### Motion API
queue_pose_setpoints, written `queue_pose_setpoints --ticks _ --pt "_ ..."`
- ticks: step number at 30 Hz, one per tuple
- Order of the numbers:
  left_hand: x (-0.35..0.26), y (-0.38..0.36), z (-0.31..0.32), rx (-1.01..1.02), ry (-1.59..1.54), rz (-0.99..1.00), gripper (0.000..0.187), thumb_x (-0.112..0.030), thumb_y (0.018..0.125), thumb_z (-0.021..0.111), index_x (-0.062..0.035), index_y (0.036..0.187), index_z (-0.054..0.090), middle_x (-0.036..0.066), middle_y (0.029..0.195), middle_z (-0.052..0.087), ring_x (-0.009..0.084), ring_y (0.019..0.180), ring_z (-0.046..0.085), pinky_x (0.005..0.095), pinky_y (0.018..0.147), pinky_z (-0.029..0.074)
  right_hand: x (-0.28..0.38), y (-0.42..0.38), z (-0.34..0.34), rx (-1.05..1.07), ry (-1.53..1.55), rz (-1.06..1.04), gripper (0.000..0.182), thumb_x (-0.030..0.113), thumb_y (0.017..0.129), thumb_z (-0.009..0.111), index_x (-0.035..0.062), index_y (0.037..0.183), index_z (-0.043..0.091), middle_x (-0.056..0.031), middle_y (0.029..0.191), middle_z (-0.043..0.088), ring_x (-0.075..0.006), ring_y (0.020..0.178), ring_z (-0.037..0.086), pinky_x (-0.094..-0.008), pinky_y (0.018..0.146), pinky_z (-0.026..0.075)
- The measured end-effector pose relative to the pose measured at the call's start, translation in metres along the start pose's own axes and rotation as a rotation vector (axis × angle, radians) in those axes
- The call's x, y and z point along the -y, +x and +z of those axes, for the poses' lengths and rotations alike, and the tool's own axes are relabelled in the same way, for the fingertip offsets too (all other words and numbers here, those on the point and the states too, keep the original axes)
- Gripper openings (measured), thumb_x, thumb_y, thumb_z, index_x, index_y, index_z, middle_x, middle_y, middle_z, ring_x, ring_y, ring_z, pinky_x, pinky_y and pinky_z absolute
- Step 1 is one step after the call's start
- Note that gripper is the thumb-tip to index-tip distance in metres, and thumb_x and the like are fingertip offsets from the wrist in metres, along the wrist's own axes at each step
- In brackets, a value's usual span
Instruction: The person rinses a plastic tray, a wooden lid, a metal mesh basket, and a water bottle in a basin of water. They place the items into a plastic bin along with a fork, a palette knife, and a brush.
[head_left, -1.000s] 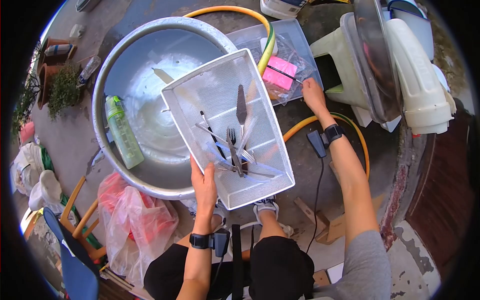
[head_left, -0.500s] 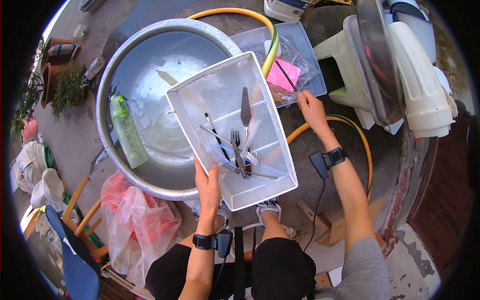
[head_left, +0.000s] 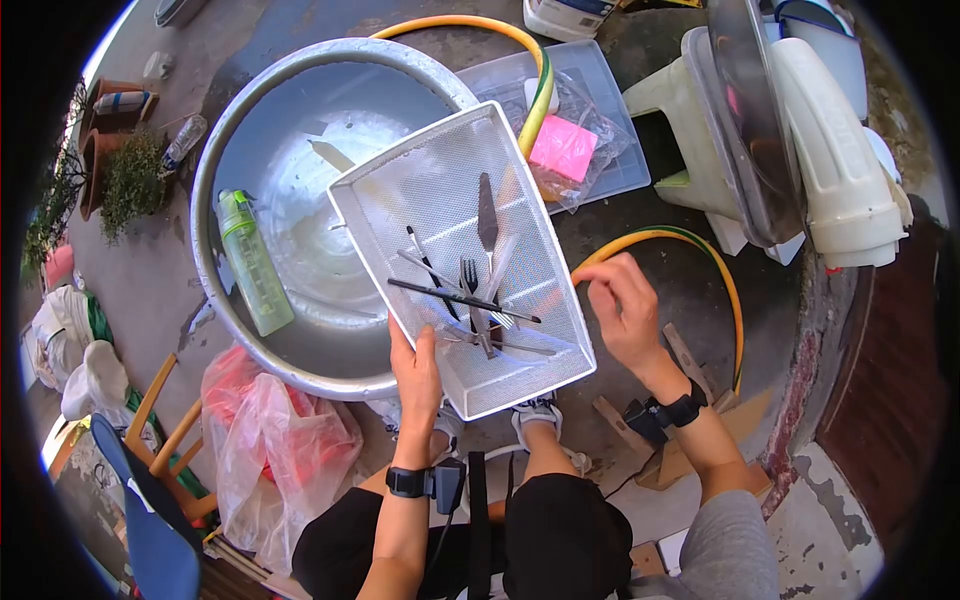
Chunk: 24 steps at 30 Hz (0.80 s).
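Note:
My left hand (head_left: pixel 417 375) grips the lower left edge of a white mesh basket (head_left: pixel 400 165), which is tilted over the rim of a metal basin (head_left: pixel 215 130). Inside the basket are a dark spatula-like blade (head_left: pixel 487 215), a fork (head_left: pixel 469 275), a thin dark stick (head_left: pixel 465 299) lying across the others, and several more utensils. My right hand (head_left: pixel 622 305) is just right of the basket, fingers bent and apart, holding nothing. A green bottle (head_left: pixel 254 265) and a pale pointed piece (head_left: pixel 330 154) are in the basin.
A yellow hose (head_left: pixel 733 305) curves on the floor at the right. Behind the basket, a clear tray (head_left: pixel 625 150) holds a pink block (head_left: pixel 563 147) in plastic. A pale stool (head_left: pixel 680 110) stands right. Plastic bags (head_left: pixel 285 440) and a blue chair (head_left: pixel 140 510) are at the lower left.
The thin dark stick has left my right hand and now lies in the basket. My right hand has come down and its fingers have opened. My left hand keeps its hold.

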<state>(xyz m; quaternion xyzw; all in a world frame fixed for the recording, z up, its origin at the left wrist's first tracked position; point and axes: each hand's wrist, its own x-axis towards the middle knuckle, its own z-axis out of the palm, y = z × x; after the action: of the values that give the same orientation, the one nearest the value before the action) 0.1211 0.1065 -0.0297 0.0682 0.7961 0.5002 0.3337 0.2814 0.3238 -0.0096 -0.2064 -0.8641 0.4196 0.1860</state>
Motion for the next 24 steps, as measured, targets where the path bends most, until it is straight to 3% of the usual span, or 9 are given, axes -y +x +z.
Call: queue_pose_setpoints --ticks 2,4,10,12,15,17,21,23,24 --pt "-0.001 0.0 0.0 -0.009 0.018 0.019 0.055 -0.01 0.089 0.047 0.0056 0.139 0.03 0.019 0.128 0.049 0.0248 0.113 0.05 0.0319 0.098 0.037 -0.035 0.012 0.013 -0.256 0.144 0.476 0.02 0.024 0.092 0.059 0.0061 0.098 0.063 -0.003 0.082 0.058 -0.0128 0.071 0.056 -0.0271 0.061 0.046" --pt "-0.002 0.0 0.0 -0.005 0.007 0.027 0.055 -0.01 0.089 0.047 0.0056 0.14 0.03 0.019 0.129 0.048 0.025 0.114 0.05 0.0319 0.098 0.036 -0.091 0.016 0.02 -0.253 0.433 0.749 0.027 0.022 0.092 0.06 0.0041 0.112 0.056 -0.0017 0.093 0.059 -0.0104 0.075 0.057 -0.025 0.064 0.047" --pt "0.0 0.001 0.0 -0.001 0.027 0.062 0.056 -0.009 0.089 0.047 0.0059 0.14 0.03 0.02 0.131 0.047 0.0254 0.116 0.049 0.0318 0.1 0.035 -0.19 0.05 0.031 -0.377 1.023 1.103 0.046 0.014 0.089 0.061 -0.0071 0.125 0.042 -0.0117 0.114 0.052 -0.0171 0.089 0.061 -0.0275 0.077 0.053" --pt "-0.002 0.001 0.0 -0.003 0.039 0.073 0.056 -0.009 0.089 0.047 0.006 0.14 0.03 0.02 0.131 0.047 0.0254 0.116 0.049 0.0318 0.1 0.035 -0.203 0.06 0.033 -0.347 0.962 1.133 0.039 0.014 0.088 0.062 -0.0079 0.117 0.048 -0.0119 0.104 0.057 -0.0176 0.091 0.063 -0.028 0.079 0.054" --pt "-0.004 0.001 0.001 0.004 0.025 0.04 0.056 -0.009 0.089 0.047 0.006 0.14 0.03 0.021 0.131 0.047 0.0257 0.116 0.049 0.0318 0.1 0.035 -0.212 0.072 0.03 -0.183 0.839 1.182 0.026 0.016 0.088 0.063 -0.0031 0.104 0.055 -0.0076 0.089 0.059 -0.0152 0.08 0.062 -0.0254 0.071 0.054" --pt "0.0 0.002 0.0 0.004 0.013 0.047 0.056 -0.009 0.088 0.047 0.0058 0.14 0.029 0.021 0.131 0.047 0.0258 0.116 0.049 0.0316 0.1 0.035 -0.223 0.076 0.028 -0.098 0.843 1.224 0.011 0.016 0.089 0.063 0.0075 0.09 0.057 -0.001 0.072 0.056 -0.0116 0.065 0.057 -0.0192 0.061 0.05" --pt "-0.002 0.002 0.0 0.003 0.029 0.046 0.057 -0.009 0.088 0.047 0.0057 0.14 0.029 0.021 0.131 0.048 0.0257 0.116 0.049 0.0318 0.1 0.035 -0.19 0.085 0.026 -0.15 0.648 1.176 0.01 0.019 0.09 0.062 0.0121 0.088 0.055 0.0022 0.076 0.054 -0.0079 0.067 0.053 -0.0181 0.06 0.045" --pt "-0.005 0.002 0.0 0.004 -0.006 0.039 0.057 -0.009 0.089 0.047 0.0059 0.14 0.029 0.021 0.131 0.048 0.0259 0.116 0.049 0.032 0.1 0.035 -0.168 0.086 0.025 -0.278 0.631 0.902 0.01 0.022 0.091 0.061 0.0141 0.09 0.054 0.004 0.084 0.054 -0.0061 0.075 0.052 -0.0189 0.067 0.043" --pt "-0.005 0.002 0.0 0.0 -0.008 0.039 0.057 -0.009 0.089 0.047 0.0059 0.14 0.029 0.021 0.131 0.048 0.0259 0.116 0.049 0.032 0.1 0.035 -0.156 0.087 0.023 -0.274 0.63 0.9 0.01 0.022 0.091 0.061 0.0141 0.09 0.054 0.004 0.084 0.054 -0.0061 0.075 0.052 -0.0189 0.067 0.043"
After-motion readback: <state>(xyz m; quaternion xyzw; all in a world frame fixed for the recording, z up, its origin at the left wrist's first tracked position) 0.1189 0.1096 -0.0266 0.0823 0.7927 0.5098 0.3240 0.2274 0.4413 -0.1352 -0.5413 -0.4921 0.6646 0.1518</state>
